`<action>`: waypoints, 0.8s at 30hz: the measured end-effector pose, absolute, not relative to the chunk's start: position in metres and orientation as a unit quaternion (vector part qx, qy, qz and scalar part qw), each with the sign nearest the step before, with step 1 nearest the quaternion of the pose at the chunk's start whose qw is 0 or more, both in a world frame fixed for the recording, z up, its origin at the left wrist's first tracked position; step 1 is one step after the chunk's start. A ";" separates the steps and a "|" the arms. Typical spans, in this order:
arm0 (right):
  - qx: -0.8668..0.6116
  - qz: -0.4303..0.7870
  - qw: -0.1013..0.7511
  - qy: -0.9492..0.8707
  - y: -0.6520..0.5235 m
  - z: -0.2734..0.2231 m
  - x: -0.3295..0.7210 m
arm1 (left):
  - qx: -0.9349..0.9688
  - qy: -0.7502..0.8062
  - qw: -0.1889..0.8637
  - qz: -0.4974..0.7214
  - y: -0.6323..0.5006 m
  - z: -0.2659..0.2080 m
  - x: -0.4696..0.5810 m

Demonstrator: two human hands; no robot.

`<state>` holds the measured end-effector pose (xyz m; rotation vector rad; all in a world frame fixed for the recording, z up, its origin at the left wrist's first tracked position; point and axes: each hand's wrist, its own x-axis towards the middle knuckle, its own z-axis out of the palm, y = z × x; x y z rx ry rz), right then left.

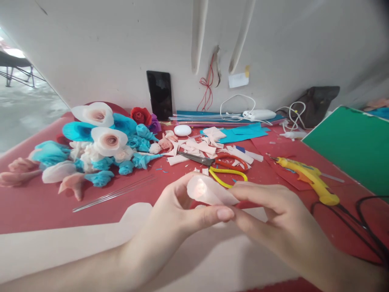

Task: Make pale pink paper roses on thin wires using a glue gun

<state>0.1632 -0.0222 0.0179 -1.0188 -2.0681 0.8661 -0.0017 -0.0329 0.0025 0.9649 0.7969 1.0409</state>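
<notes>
Between my two hands is a pale pink paper petal [209,190], curled into a cone with its round open end to the left. My left hand [185,215] wraps round the wide end, thumb lying along the near side. At the narrow end, my right hand [270,215] pinches the paper between thumb and fingers. Below my hands lies a large pale pink paper sheet [91,247]. Just beyond them rest scissors [212,162] with one red and one yellow handle, near pink paper scraps [197,147].
Paper flowers [111,140] in white, blue and pink are heaped at left, near thin metal wires [112,194]. A yellow glue gun [306,178] with a black cord lies at right, by a green board [352,142]. A phone [159,95] leans on the back wall.
</notes>
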 end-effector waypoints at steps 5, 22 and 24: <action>-0.392 0.352 0.352 -0.774 -0.024 0.024 0.162 | 0.469 0.365 0.662 0.457 -0.035 0.001 -0.004; -0.384 0.503 0.315 -0.707 -0.023 0.022 0.163 | 0.523 0.392 0.607 0.452 -0.033 0.005 -0.005; -0.385 0.516 0.312 -0.699 -0.022 0.022 0.163 | 0.519 0.389 0.613 0.452 -0.033 0.006 -0.006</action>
